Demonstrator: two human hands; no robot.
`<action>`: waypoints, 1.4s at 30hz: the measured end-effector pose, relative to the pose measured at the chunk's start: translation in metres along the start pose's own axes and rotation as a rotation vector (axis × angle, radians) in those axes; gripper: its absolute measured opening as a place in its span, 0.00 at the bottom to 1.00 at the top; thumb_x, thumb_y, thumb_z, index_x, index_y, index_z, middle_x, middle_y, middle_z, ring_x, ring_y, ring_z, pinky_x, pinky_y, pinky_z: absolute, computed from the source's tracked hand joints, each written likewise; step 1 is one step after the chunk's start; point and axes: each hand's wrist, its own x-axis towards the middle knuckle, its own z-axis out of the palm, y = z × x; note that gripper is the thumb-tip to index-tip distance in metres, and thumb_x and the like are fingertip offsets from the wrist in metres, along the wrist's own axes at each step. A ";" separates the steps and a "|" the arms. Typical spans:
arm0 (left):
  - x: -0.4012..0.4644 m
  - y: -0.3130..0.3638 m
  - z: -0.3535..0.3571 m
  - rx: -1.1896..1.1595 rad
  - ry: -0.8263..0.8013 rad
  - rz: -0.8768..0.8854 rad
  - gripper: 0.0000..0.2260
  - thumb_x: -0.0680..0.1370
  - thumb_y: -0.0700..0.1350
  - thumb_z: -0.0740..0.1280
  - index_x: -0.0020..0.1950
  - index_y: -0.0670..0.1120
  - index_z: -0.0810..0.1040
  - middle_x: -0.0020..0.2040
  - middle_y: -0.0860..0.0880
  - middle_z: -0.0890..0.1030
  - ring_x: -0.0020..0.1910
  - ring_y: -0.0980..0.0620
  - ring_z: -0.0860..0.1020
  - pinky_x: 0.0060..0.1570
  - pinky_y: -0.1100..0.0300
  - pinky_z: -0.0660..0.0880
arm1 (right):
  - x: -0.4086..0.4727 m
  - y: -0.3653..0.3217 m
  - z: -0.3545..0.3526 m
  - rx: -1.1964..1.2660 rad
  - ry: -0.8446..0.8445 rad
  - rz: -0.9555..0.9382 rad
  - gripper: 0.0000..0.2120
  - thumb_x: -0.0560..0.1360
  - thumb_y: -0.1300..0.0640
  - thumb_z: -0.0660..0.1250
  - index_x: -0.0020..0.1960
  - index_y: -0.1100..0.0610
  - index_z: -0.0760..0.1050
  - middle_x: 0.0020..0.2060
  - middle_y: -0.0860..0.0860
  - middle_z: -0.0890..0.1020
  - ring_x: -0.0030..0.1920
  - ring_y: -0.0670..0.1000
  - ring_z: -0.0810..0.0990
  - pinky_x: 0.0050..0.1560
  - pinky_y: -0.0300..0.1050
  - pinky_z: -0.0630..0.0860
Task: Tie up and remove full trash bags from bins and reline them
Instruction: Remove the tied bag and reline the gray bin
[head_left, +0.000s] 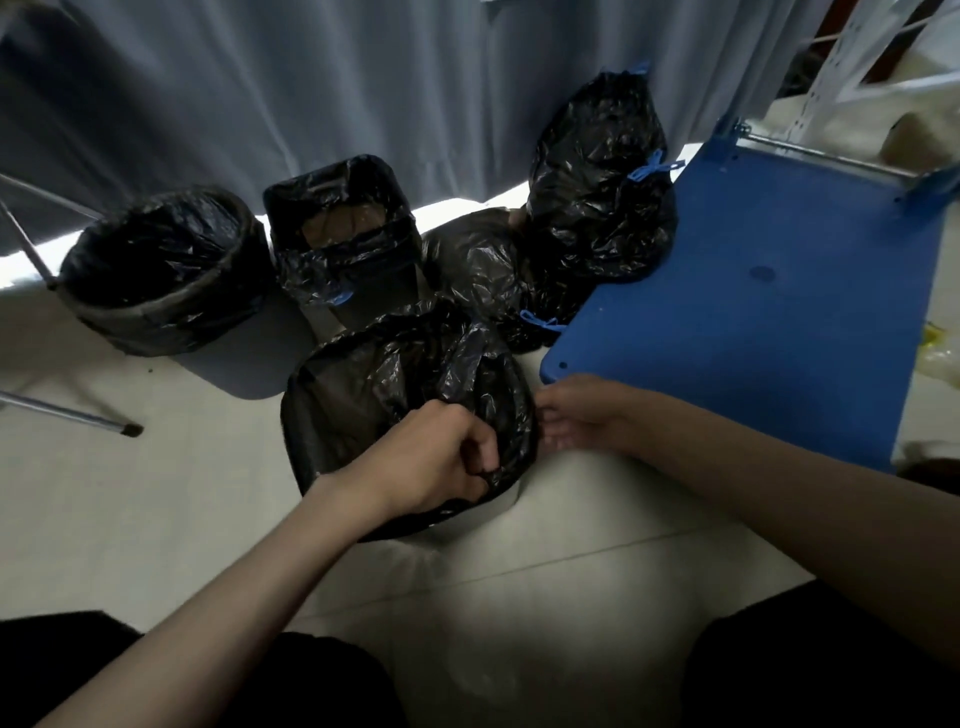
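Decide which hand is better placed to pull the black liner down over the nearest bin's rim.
Probably the left hand: it already pinches the black liner at the near rim of the nearest bin. The right hand is open beside the bin, holding nothing.

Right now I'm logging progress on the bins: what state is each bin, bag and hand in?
Near bin: black liner partly fitted, its edge not yet settled all round.
Round bin: lined, open.
Square bin: lined, open.
Tall bag: tied with blue drawstring, out of the bins.
Low bag: tied, on the floor.
Left hand: grips the near bin's liner edge.
Right hand: fingers straight, beside the rim.
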 end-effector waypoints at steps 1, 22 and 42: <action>-0.003 -0.003 -0.003 0.022 -0.038 -0.010 0.08 0.67 0.43 0.77 0.43 0.54 0.83 0.39 0.56 0.83 0.40 0.59 0.80 0.45 0.61 0.77 | 0.003 0.002 0.002 -0.016 0.012 -0.023 0.14 0.80 0.65 0.61 0.37 0.57 0.71 0.24 0.47 0.75 0.25 0.43 0.73 0.39 0.41 0.65; 0.010 -0.013 0.009 -0.022 0.224 -0.191 0.09 0.71 0.51 0.74 0.38 0.52 0.75 0.36 0.54 0.81 0.39 0.52 0.80 0.43 0.55 0.78 | 0.038 0.021 0.008 -0.202 0.240 -0.034 0.05 0.79 0.64 0.66 0.53 0.65 0.76 0.40 0.57 0.81 0.38 0.51 0.80 0.45 0.43 0.80; 0.009 -0.028 -0.001 0.082 0.277 -0.164 0.05 0.72 0.52 0.73 0.46 0.54 0.82 0.40 0.55 0.82 0.44 0.51 0.81 0.46 0.55 0.78 | 0.048 0.007 0.028 0.006 -0.139 -0.193 0.04 0.80 0.61 0.65 0.49 0.58 0.78 0.43 0.53 0.82 0.42 0.47 0.81 0.51 0.44 0.78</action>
